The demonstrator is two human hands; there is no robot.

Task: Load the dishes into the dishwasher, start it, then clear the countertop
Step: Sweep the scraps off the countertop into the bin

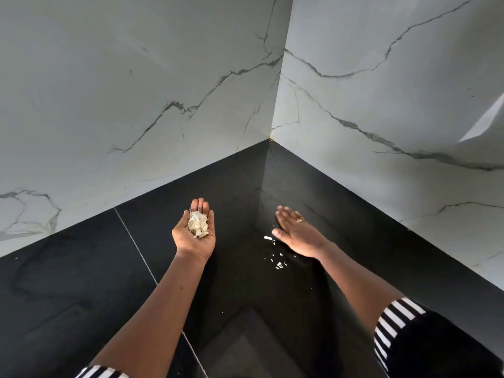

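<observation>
At the far left, a pale marble-look wall (pixel 109 91) with dark grey veins rises behind a glossy black countertop (pixel 68 282), which a thin light seam (pixel 141 257) crosses from far to near. A black-and-white striped sleeve (pixel 101 373) shows at the near edge, and from it a bare forearm reaches toward the corner. The left hand (pixel 195 236) is turned palm up just right of the seam, fingers together and only gently cupped, not clenched, cradling 1 small heap of pale, papery scraps (pixel 198 224) in the palm. To the right, more of the same litter lies on the black surface: 1 larger white sliver (pixel 268 237) just beside the right thumb, and a scatter of tiny white flecks (pixel 278 261) near the wrist. The right hand (pixel 296 233) is spread flat, palm down, fingers straight and grasping nothing, low at the countertop right beside the flecks; whether it touches the surface cannot be told. It wears 1 ring (pixel 299 220). Its arm ends in a second striped sleeve (pixel 395 326) at the near right. A second veined wall (pixel 381 91) closes the corner on the right.
</observation>
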